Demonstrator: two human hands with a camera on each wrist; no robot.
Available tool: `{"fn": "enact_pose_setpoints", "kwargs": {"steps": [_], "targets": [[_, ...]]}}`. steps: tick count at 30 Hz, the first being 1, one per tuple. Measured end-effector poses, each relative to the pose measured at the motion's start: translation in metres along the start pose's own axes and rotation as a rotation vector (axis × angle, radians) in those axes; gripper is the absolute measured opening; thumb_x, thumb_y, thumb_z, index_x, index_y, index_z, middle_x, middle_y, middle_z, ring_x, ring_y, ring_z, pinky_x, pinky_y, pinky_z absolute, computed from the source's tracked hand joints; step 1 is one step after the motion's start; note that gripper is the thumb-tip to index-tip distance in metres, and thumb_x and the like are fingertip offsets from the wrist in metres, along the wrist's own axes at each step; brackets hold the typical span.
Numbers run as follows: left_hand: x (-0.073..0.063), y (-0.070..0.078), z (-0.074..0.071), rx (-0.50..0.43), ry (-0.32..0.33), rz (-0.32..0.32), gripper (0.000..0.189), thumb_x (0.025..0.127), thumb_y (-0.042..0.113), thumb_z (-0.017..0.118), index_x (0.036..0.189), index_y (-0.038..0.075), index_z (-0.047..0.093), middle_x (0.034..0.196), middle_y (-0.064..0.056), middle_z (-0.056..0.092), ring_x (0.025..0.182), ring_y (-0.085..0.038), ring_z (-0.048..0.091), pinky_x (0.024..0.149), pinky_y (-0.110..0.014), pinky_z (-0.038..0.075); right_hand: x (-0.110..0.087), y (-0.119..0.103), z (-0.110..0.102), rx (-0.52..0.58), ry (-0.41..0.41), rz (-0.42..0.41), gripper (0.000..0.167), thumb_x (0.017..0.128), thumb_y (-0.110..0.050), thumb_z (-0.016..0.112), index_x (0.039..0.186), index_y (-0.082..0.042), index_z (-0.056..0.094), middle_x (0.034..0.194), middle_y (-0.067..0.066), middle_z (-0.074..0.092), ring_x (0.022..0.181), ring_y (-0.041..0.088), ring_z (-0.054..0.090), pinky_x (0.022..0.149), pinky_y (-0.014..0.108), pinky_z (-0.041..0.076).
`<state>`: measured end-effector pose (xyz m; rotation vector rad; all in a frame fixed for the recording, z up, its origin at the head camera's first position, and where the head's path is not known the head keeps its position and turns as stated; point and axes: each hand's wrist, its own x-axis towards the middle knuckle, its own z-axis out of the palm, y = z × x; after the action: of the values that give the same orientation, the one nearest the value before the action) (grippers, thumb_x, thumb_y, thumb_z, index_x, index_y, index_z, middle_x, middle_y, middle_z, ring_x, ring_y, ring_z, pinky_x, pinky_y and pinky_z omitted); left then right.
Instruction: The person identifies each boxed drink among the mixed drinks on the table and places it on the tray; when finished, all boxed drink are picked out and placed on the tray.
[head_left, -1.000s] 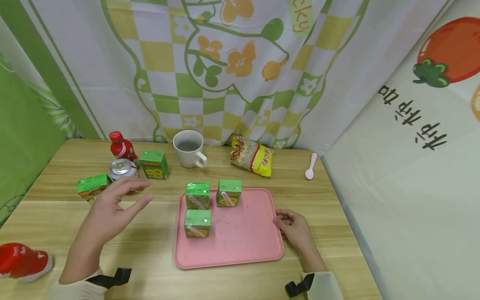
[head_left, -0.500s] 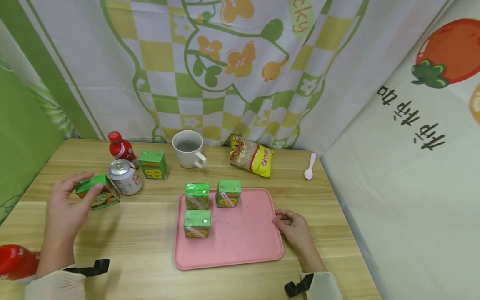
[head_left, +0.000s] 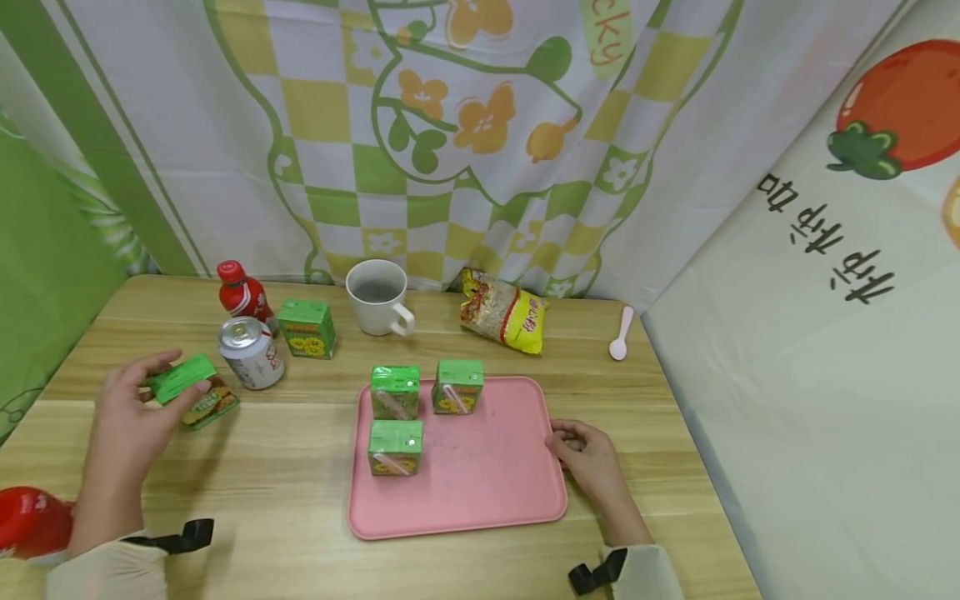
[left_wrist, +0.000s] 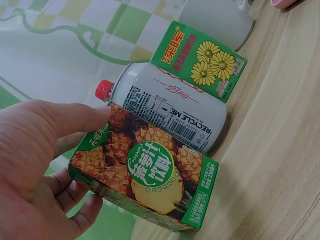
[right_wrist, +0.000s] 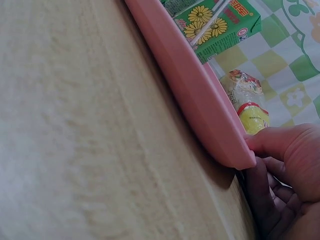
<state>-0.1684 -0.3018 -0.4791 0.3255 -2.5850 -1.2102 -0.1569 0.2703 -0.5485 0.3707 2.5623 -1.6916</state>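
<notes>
My left hand grips a green pineapple juice box between thumb and fingers, and the box leans at the left of the table. Just beyond it stand a silver soda can and a green juice box with yellow flowers. At the tray's right edge, my right hand pinches the rim of the pink tray, thumb on top in the right wrist view. Upright on the tray's left half are a front juice box, a back-left juice box and a back-right juice box.
Along the back of the table are a red-capped bottle, a white mug, a yellow snack bag and a pink spoon. Another red bottle lies at the left front, partly behind my left forearm. A curtain hangs behind.
My left hand has moved left from in front of the can to the pineapple juice box, taken hold of it and tilted it. My right hand and the tray have stayed put.
</notes>
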Motion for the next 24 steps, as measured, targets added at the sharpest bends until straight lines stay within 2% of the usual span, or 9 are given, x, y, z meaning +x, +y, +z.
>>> {"fn": "enact_pose_setpoints", "kwargs": {"steps": [6, 9, 13, 17, 24], "targets": [[0.001, 0.001, -0.002, 0.044, -0.032, -0.006, 0.069, 0.094, 0.035, 0.073, 0.146, -0.003, 0.048, 0.133, -0.035, 0.035, 0.115, -0.047, 0.031, 0.074, -0.042, 0.031, 0.001, 0.002, 0.0, -0.011, 0.011, 0.007, 0.03, 0.092, -0.008, 0.075, 0.12, 0.0, 0.071, 0.1, 0.013, 0.068, 0.083, 0.02, 0.067, 0.065, 0.029, 0.058], [0.003, 0.0, -0.003, 0.059, -0.044, -0.022, 0.072, 0.095, 0.036, 0.073, 0.146, -0.007, 0.047, 0.128, -0.037, 0.036, 0.111, -0.048, 0.034, 0.073, -0.044, 0.032, 0.0, 0.002, 0.001, -0.017, 0.012, 0.008, 0.03, 0.091, -0.008, 0.075, 0.12, 0.0, 0.071, 0.1, 0.012, 0.068, 0.083, 0.02, 0.067, 0.065, 0.029, 0.058], [0.003, -0.001, -0.001, 0.059, -0.035, -0.059, 0.07, 0.094, 0.036, 0.073, 0.143, -0.008, 0.049, 0.122, -0.032, 0.04, 0.102, -0.041, 0.04, 0.071, -0.04, 0.034, 0.0, 0.002, 0.001, -0.019, 0.012, 0.006, 0.029, 0.091, -0.008, 0.076, 0.119, -0.001, 0.071, 0.099, 0.012, 0.068, 0.083, 0.02, 0.067, 0.065, 0.029, 0.058], [-0.001, 0.0, 0.0, 0.064, -0.004, -0.085, 0.07, 0.092, 0.039, 0.075, 0.141, -0.006, 0.054, 0.123, -0.029, 0.045, 0.1, -0.036, 0.044, 0.068, -0.034, 0.035, 0.001, 0.004, 0.001, -0.023, 0.009, 0.01, 0.03, 0.092, -0.01, 0.076, 0.12, -0.002, 0.071, 0.099, 0.011, 0.068, 0.084, 0.02, 0.066, 0.066, 0.029, 0.058], [-0.012, 0.01, -0.002, 0.085, -0.045, -0.075, 0.072, 0.089, 0.047, 0.077, 0.139, -0.002, 0.058, 0.132, -0.027, 0.047, 0.104, -0.034, 0.046, 0.065, -0.026, 0.039, 0.002, 0.004, 0.0, -0.026, 0.006, 0.009, 0.031, 0.092, -0.011, 0.076, 0.121, -0.002, 0.071, 0.1, 0.011, 0.068, 0.085, 0.021, 0.066, 0.066, 0.029, 0.058]]}}
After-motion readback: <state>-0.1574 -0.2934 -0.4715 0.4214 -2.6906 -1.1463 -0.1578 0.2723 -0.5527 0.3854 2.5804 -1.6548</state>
